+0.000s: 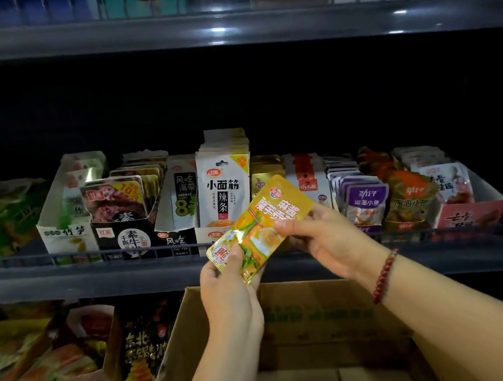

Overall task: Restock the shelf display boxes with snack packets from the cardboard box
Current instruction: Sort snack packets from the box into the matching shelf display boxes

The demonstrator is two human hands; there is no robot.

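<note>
Restocking under way at a dim snack shelf: yellow packet held up in both hands, tilted, its upper end toward the right, between the cardboard box below and the row of display boxes behind. Left hand pinching the lower end, thumb on the printed face, other fingers curled behind. Right hand gripping the upper right edge, thumb on the face, fingers tucked under. Red bead bracelet on the right wrist.

Step in hand, by the look of it: packet out of the box, being squared up before going onto the shelf. Likely target: gold display box, partly hidden behind the packet, just right of the white-packet stack and left of the purple packets. Next move calls for turning the packet upright, face forward, and sliding it into the front of a matching row without tipping the neighbours. Whether the gold box carries the same product: cannot be told for sure.

Materials: packet of glossy film, flat, rectangular with sealed edges, glare across the middle; likely slippery and limp. Carton of matt brown corrugated board, flaps open, faint green print on the inner wall. Display boxes of thin printed card, fronts cut low, packets standing in close files. Shelf of dark metal with a low wire rail along the front.
</note>
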